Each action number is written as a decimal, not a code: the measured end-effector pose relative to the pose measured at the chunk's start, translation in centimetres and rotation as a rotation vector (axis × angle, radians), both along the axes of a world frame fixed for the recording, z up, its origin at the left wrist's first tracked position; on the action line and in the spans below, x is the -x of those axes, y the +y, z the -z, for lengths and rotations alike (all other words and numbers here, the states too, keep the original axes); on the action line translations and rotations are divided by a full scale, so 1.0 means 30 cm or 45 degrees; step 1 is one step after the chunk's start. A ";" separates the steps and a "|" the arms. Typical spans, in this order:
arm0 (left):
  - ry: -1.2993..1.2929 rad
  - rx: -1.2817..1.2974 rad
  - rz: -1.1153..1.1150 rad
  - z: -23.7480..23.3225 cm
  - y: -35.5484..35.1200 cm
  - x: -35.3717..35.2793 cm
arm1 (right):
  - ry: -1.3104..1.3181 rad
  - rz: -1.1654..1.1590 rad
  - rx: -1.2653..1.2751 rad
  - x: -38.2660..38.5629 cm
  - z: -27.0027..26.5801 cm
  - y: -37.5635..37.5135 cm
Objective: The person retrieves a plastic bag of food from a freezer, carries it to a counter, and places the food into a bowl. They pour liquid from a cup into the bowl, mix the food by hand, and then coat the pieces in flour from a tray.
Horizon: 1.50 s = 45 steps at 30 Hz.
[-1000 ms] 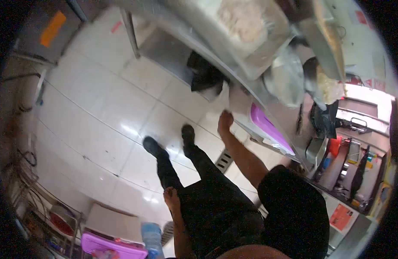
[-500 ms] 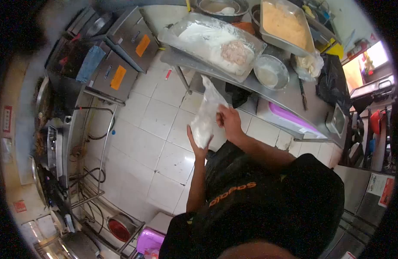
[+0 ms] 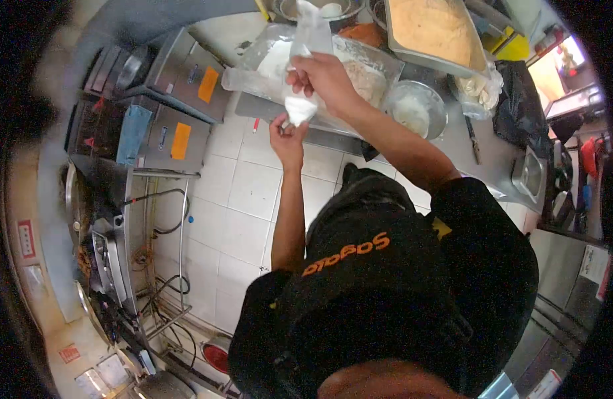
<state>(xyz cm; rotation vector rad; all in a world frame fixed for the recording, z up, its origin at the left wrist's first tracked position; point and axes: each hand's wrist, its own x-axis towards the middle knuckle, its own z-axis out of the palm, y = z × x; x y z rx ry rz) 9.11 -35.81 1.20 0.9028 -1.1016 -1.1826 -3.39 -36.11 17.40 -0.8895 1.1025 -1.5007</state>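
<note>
A: Head view: what does the right hand (image 3: pixel 323 76) hold?
B: Its grip is closed around the plastic bag (image 3: pixel 300 106), above the flour tray (image 3: pixel 243 78).
A: And the left hand (image 3: pixel 288 136)?
B: Just beside the tray's near edge, its grip pinches the bag's bottom tip.

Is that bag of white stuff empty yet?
Not yet. The tray already holds white powder. The right hand grips the bag by it, and the left hand pinches its bottom corner. Some powder is left in the bag.
</note>
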 end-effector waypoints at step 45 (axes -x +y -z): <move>-0.034 -0.216 0.754 -0.498 -0.683 0.193 | 1.065 0.551 -0.534 0.605 0.379 -0.236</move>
